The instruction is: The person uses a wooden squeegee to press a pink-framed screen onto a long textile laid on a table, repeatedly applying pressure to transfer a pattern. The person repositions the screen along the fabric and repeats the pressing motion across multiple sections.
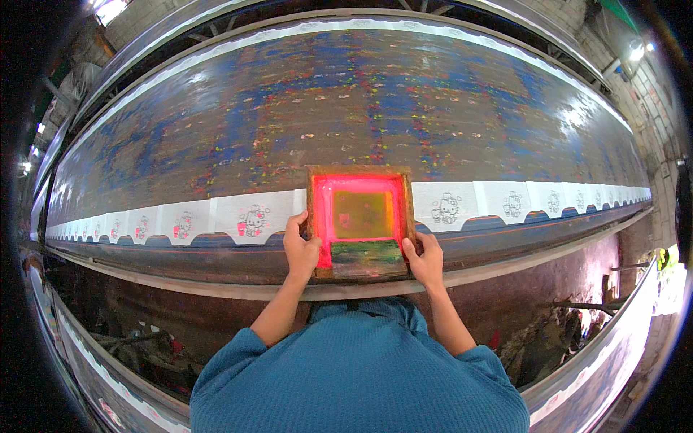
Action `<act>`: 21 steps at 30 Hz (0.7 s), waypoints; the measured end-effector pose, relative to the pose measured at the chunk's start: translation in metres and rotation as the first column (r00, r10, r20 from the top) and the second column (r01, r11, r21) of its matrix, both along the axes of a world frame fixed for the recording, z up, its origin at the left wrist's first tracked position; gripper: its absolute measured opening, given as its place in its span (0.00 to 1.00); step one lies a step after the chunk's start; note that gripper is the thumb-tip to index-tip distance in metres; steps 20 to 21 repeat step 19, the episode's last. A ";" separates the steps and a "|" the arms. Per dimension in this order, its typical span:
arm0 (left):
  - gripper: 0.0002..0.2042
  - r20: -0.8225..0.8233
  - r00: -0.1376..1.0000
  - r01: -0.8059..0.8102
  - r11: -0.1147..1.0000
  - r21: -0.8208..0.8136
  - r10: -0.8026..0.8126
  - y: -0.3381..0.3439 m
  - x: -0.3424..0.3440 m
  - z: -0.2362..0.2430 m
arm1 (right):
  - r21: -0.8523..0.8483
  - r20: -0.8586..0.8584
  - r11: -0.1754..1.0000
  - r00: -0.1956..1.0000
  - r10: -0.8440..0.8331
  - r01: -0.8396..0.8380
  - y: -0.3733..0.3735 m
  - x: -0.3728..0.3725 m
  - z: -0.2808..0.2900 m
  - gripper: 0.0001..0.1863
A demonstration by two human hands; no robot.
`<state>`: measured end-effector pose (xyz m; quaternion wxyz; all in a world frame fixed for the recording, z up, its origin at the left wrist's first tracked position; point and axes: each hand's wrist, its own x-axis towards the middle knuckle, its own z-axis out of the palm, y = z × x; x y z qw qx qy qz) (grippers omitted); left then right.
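A wooden screen printing frame (313,209) lies at the near edge of a long table, over the row of white cloth pieces. Bright pink ink (325,224) coats its inner border around a yellowish mesh window (361,214). Along its near side runs a dark, green-stained strip (364,252). My left hand (302,245) grips the frame's left side and my right hand (424,258) its right side. White pieces to the left carry a cartoon outline with pink patches (252,221); those to the right show a dark outline only (446,208). The cloth beneath the frame is hidden.
The long table (310,108) is stained with blue, red and yellow ink. White pieces (375,24) also line its far edge. A raised rail (216,286) runs along the near side. Another table with white pieces (577,382) stands behind me.
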<state>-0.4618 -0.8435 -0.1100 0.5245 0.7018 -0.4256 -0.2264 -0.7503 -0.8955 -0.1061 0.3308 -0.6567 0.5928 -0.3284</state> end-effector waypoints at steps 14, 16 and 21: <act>0.27 -0.075 0.997 -0.001 1.000 -0.012 0.000 -0.076 -0.200 -0.016 | 0.026 -0.054 0.999 0.997 -0.046 0.047 -0.071 -0.192 0.012 0.26; 0.26 -0.046 0.999 -0.018 0.999 0.031 0.019 -0.077 -0.212 -0.020 | 0.035 -0.041 0.999 0.999 -0.003 0.005 -0.075 -0.206 0.008 0.26; 0.26 -0.047 0.998 -0.026 0.993 0.117 0.032 -0.077 -0.216 -0.029 | 0.111 -0.033 0.993 0.998 0.051 -0.047 -0.079 -0.221 0.004 0.28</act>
